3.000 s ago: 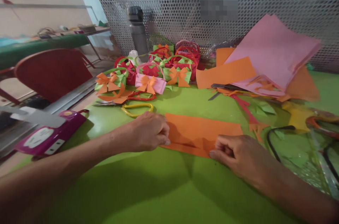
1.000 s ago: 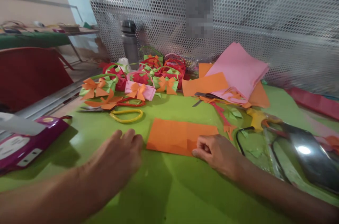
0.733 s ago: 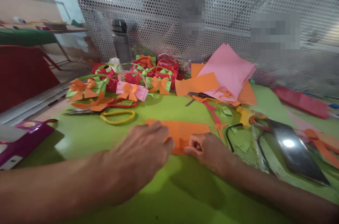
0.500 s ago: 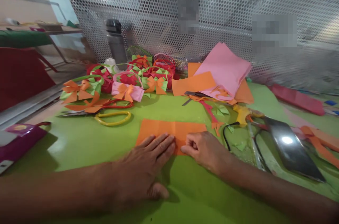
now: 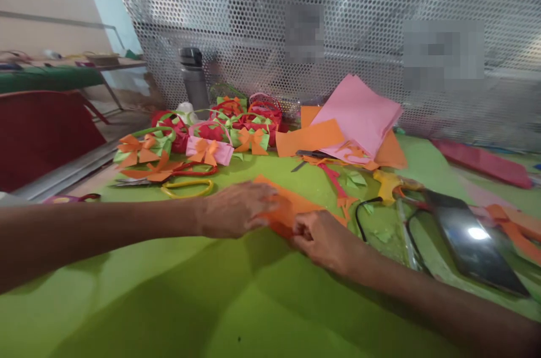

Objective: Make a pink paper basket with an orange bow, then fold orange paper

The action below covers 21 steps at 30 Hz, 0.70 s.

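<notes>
A sheet of orange paper (image 5: 289,203) lies turned at an angle on the green tabletop, between my two hands. At its left edge is my left hand (image 5: 239,208), bent over the paper. Those fingers are smeared by motion, so whether they pinch the sheet cannot be made out. My right hand (image 5: 321,237) is closed, thumb against curled fingers, at the paper's near right edge. Beyond them, yellow-handled scissors (image 5: 188,188) rest to the left, partly under orange paper pieces (image 5: 154,171).
Small paper bags with bows (image 5: 209,150) cluster at the back left, by a grey bottle (image 5: 195,84). Pink sheets (image 5: 357,115) are stacked at the back. To the right lie a yellow glue gun (image 5: 386,186) and a dark phone (image 5: 473,242). A perforated metal panel (image 5: 253,20) stands behind.
My left hand has moved up and slightly left from lying flat on the paper. The orange sheet has turned clockwise. My right hand stays closed at nearly the same place. The view has shifted slightly.
</notes>
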Motion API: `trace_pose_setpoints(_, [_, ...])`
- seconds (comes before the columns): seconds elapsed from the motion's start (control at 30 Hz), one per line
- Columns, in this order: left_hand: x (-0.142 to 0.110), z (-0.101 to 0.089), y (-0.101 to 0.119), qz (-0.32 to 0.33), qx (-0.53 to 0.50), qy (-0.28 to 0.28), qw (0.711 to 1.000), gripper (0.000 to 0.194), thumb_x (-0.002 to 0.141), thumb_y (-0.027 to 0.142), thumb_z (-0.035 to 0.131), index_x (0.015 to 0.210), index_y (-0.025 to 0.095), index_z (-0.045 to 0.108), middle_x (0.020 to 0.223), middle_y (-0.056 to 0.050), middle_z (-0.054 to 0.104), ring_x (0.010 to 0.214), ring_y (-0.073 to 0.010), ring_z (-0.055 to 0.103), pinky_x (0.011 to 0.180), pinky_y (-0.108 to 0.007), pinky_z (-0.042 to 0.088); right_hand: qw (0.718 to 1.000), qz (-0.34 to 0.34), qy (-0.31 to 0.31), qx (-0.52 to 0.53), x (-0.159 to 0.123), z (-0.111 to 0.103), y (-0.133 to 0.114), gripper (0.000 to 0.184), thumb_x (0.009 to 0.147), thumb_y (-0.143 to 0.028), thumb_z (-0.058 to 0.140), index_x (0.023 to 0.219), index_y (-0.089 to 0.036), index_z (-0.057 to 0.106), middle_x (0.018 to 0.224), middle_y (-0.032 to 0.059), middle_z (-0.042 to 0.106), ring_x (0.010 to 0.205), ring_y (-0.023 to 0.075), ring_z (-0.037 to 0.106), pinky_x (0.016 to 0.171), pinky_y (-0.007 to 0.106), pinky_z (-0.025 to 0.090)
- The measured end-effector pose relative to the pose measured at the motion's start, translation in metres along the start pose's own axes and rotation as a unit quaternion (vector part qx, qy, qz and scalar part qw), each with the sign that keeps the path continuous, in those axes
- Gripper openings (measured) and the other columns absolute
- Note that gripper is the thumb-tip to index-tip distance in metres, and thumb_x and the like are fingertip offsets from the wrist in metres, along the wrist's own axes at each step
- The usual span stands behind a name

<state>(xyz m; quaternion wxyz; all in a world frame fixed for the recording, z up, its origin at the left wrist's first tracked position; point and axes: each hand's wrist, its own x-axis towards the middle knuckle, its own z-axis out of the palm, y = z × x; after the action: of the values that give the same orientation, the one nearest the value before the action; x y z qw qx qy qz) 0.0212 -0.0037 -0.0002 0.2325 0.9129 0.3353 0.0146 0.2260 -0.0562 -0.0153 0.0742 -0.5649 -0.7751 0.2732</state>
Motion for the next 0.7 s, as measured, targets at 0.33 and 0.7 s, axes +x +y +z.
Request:
trace_pose_setpoints(0.33, [0.033, -0.004, 0.03, -0.288, -0.183, -0.16, 0.926, 0.033, 0.071, 0.037, 0.064, 0.05, 0.014, 0.054, 0.046, -0.002, 0.057, 0.039, -0.0116, 0.052, 0.039, -0.021, 0.041, 0.999, -0.008, -0.009, 0.05, 0.006, 0.007, 0.011, 0.012, 0.067, -0.011, 0.054, 0.058, -0.017, 0.051, 0.051, -0.0048, 0.048, 0.047, 0.0073, 0.041, 0.046, 0.021, 0.025])
trace_pose_setpoints(0.7, [0.041, -0.007, 0.024, -0.311, -0.199, -0.194, 0.909, 0.043, 0.062, 0.05, 0.075, 0.047, 0.014, 0.057, 0.047, -0.004, 0.058, 0.041, -0.0136, 0.055, 0.04, -0.023, 0.042, 0.999, -0.01, -0.001, 0.04, 0.006, 0.007, 0.009, 0.013, 0.068, -0.013, 0.055, 0.059, -0.019, 0.049, 0.056, -0.0034, 0.05, 0.053, 0.0096, 0.043, 0.049, 0.024, 0.026])
